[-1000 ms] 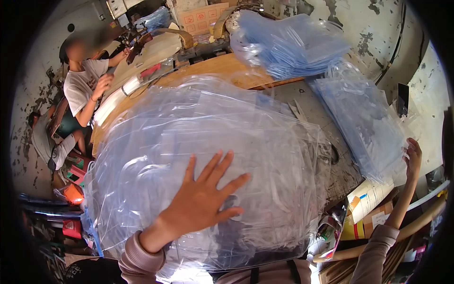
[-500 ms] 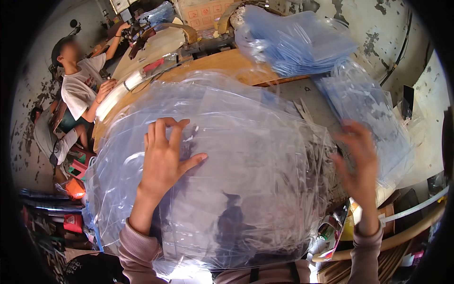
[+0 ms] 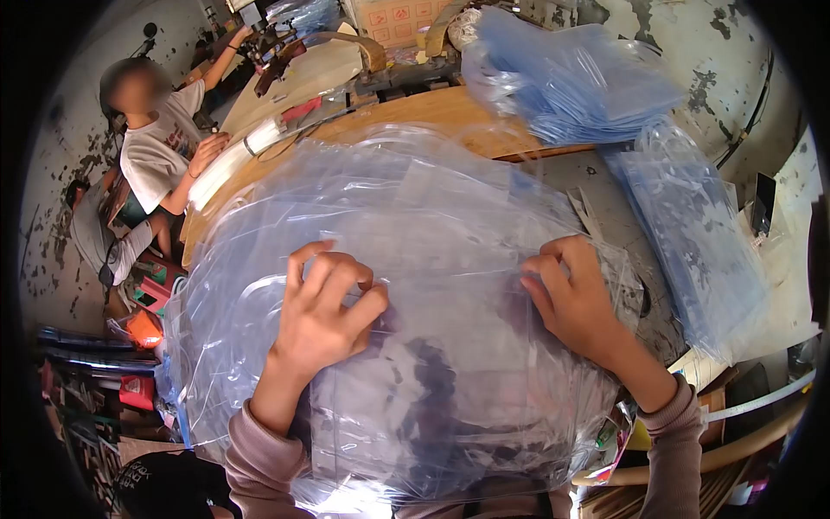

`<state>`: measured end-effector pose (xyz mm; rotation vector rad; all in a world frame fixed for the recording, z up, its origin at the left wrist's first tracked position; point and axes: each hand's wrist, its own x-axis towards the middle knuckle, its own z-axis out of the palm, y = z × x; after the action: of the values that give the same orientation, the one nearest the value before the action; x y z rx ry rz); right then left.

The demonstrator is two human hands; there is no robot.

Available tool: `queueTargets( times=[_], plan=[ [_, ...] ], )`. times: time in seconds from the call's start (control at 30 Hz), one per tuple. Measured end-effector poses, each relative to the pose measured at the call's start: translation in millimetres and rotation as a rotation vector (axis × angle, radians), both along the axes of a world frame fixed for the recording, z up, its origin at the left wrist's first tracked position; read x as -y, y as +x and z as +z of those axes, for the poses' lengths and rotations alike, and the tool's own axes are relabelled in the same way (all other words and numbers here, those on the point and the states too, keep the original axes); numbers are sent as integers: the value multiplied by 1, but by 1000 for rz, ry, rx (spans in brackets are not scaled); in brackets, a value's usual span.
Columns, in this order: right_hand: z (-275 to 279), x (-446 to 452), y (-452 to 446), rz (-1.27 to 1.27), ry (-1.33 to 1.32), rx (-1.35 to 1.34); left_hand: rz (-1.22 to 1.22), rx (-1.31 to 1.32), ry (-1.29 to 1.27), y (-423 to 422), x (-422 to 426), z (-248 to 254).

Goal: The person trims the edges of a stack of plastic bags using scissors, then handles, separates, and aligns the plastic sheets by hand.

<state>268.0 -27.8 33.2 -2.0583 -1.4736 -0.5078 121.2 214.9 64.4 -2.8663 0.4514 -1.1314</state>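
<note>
A wide pile of clear plastic sheets or bags [image 3: 450,225] with looped handles lies in front of me. My left hand [image 3: 328,307] is on the left part of the pile, its fingers curled in on the top sheet. On the right part, my right hand [image 3: 566,290] bends its fingers at the sheet's edge. What either hand pinches is too small to make out. A bluish stack of clear plastic [image 3: 692,242] lies to the right of the pile, and another bluish stack [image 3: 579,86] sits behind it.
A co-worker [image 3: 156,138] sits at the back left beside a wooden table [image 3: 415,117]. A cardboard box [image 3: 398,22] stands at the back. A dark phone [image 3: 763,204] is at the far right. An orange item [image 3: 143,329] and a red item [image 3: 137,392] are at the lower left.
My right hand has come from the bluish stack on the right onto the pile. My left hand, spread flat earlier, has moved up and left and curled its fingers. The view has shifted slightly.
</note>
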Motion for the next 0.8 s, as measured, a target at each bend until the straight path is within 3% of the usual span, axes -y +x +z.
queueTargets(
  times=[0.07,0.17,0.33,0.7,0.8],
  plan=[
    [-3,-2,1,-15,4,38,135,-50,164,-2,11,4],
    [-5,-5,2,-54,28,51,209,-92,197,-4,16,4],
    [-4,-3,3,-119,10,-8,159,-216,15,-2,13,-2],
    [-13,12,-2,14,-54,680,146,-307,-72,-5,12,-1],
    [-1,7,-3,-20,-62,481,163,-326,-109,-4,14,0]
  ],
)
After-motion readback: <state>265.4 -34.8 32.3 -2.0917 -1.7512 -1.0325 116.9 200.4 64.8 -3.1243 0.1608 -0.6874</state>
